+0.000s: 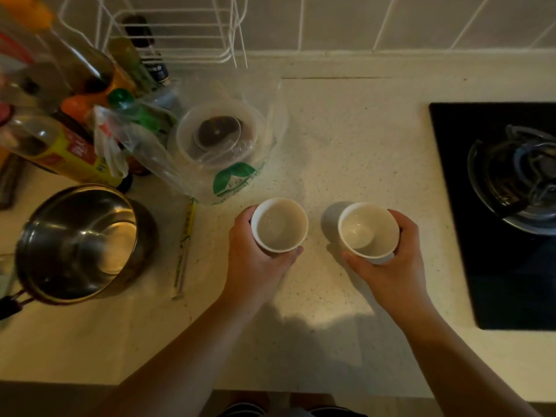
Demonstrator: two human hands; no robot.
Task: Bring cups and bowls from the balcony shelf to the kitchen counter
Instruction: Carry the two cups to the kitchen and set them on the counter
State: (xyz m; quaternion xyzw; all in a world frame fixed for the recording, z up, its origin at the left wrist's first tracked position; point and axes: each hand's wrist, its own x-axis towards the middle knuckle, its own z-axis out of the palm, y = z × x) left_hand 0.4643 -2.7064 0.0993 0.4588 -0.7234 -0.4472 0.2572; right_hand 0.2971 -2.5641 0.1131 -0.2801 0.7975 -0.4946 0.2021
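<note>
— Right, where are the cups?
— Left hand (255, 260) fingers clamp one white cup (279, 225), right hand (391, 263) another cup (368, 230); both upright, mouths up, over the bench (346, 139).

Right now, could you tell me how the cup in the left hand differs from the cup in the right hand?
The left cup sits close to the plastic bag, gripped by the left hand; the right cup lies nearer the stove, gripped by the right hand. The left cup's inside looks greyer, the right cup's creamier. Both are small, white, upright and empty.
</note>
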